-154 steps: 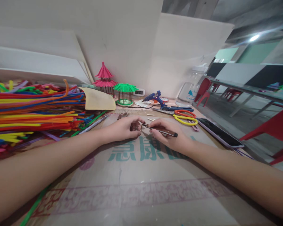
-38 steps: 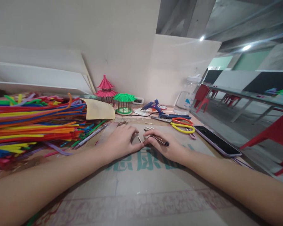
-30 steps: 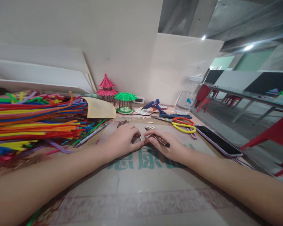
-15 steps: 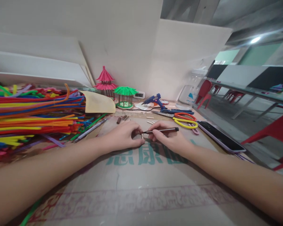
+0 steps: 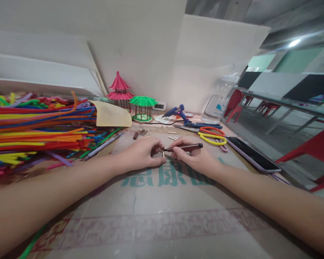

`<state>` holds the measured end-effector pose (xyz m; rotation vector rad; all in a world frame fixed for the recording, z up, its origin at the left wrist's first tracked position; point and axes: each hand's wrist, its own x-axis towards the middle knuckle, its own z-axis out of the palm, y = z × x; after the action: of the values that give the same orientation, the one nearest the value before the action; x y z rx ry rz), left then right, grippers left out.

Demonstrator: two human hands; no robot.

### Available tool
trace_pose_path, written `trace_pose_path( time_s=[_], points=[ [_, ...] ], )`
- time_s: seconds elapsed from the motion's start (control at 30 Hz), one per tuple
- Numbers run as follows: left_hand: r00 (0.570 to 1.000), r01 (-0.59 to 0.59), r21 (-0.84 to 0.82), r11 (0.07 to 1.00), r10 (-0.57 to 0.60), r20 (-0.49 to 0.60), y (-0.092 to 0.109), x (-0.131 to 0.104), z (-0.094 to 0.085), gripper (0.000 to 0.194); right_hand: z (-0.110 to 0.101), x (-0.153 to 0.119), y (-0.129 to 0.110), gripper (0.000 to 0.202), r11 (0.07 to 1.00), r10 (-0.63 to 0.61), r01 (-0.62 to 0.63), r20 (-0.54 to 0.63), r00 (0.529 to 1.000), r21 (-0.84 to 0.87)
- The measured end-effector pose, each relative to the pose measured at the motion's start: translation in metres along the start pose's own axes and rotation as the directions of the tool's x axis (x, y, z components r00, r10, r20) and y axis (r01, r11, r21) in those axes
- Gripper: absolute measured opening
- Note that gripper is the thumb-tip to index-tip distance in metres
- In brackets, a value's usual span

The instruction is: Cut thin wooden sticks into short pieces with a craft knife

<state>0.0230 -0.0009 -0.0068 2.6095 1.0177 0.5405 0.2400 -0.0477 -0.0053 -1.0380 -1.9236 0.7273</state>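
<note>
My left hand (image 5: pixel 143 153) pinches a short pale stick (image 5: pixel 163 154) upright between thumb and fingers, just above the printed table cover. In my right hand (image 5: pixel 191 155) is a dark brown marker pen (image 5: pixel 188 147), lying nearly level, its tip at the upper end of the stick. The fingers partly hide both the stick and the pen tip. Beyond the hands lie several more pale sticks (image 5: pixel 172 138), the brown pen cap (image 5: pixel 135 135) and a few short brown-coloured sticks (image 5: pixel 143 132).
Bundles of coloured pipe cleaners (image 5: pixel 37 126) fill the left side. At the back stand a pink pagoda model (image 5: pixel 119 90), a green-roofed pavilion model (image 5: pixel 143 108), a blue glue gun (image 5: pixel 176 113) and a clear plastic bottle (image 5: pixel 216 104). Scissors (image 5: pixel 212 138) and a phone (image 5: pixel 252 154) lie right.
The marker pen has shifted slightly at the stick, with its back end a little lower and further left. Both hands keep their hold, and the camera view has moved slightly.
</note>
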Motion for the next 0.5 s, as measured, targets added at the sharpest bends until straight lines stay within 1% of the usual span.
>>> trace_pose_path(
  time_s=[0.17, 0.3, 0.5],
  points=[
    [1.0, 0.001, 0.001, 1.0, -0.001, -0.004, -0.0008, 0.0004, 0.0004, 0.026, -0.0005, 0.0003, 0.0016, 0.013, 1.0, 0.002, -0.002, 0.002, 1.0, 0.006],
    [1.0, -0.012, -0.001, 1.0, 0.012, -0.002, -0.003, 0.0002, 0.0019, 0.025, -0.0015, -0.0004, 0.0005, 0.01, 1.0, 0.005, -0.005, 0.011, 1.0, -0.004],
    [1.0, -0.012, -0.007, 1.0, 0.011, -0.01, -0.0025, -0.0007, 0.0021, 0.026, -0.0022, -0.0013, -0.0029, 0.01, 0.998, 0.048, -0.05, 0.058, 0.997, 0.035]
  ],
)
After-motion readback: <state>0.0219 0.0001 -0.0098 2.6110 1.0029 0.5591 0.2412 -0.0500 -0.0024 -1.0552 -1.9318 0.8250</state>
